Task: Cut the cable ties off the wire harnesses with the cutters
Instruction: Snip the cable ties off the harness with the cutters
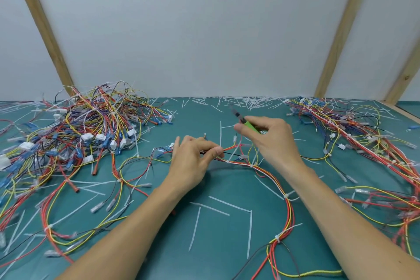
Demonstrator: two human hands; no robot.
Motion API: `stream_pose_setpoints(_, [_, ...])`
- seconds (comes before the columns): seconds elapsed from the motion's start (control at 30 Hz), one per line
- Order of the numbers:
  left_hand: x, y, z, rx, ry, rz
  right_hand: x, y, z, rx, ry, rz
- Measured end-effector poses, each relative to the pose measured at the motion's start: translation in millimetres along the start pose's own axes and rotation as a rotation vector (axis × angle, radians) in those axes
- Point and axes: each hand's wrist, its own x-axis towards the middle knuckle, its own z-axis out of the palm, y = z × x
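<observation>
**A:** so your left hand (193, 161) is pinching the harness (268, 171) between thumb and fingers, mid-mat, and your right hand (270, 138) is wrapped round the green cutters (244, 120), tips up and pointing away, well above the wires. What's the trick for the next snip?

**B:** I'd go for the nearest tie (228, 162), the white one just right of your left fingertips. Keep that pinch right beside it so the bundle can't roll, bring the tips down and slip only one blade under the strap, not under a wire. Those red and yellow leads sit tight against the tie, so nicking insulation is the real risk imo. Can't tell if the blades are parted, they're blurred.

**A:** and bins? where does stuff go?

**B:** none that I can see. Everything's just loose on the green mat (216, 257): a tangled pile (91, 125) far left, another bunch (354, 129) on the right, and cut straps (247, 101) scattered along the back edge. More ties down the loop near you, e.g. this one (277, 237).
</observation>
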Motion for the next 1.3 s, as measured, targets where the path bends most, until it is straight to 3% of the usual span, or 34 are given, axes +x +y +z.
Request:
stream_pose_setpoints(0.13, [1.5,-1.9,0.9,0.042,0.04,-0.005,-0.4,7.3,-5.8,-0.218,-0.152,-0.033])
stream_pose_setpoints(0.5, [0.1,-1.1,-4.5,-0.055,0.084,-0.042,1.5,5.6,-11.5,-0.487,-0.227,-0.249])
stream_pose_setpoints(1.03, [2.3,-4.4,-6.7,-0.066,0.11,-0.014,-0.2,5.0,-5.9,-0.526,-0.218,-0.295])
stream_pose_setpoints(1.3, [1.5,-7.0,-5.2,-0.063,0.085,-0.013,1.5,6.4,-7.1,-0.517,-0.288,-0.214])
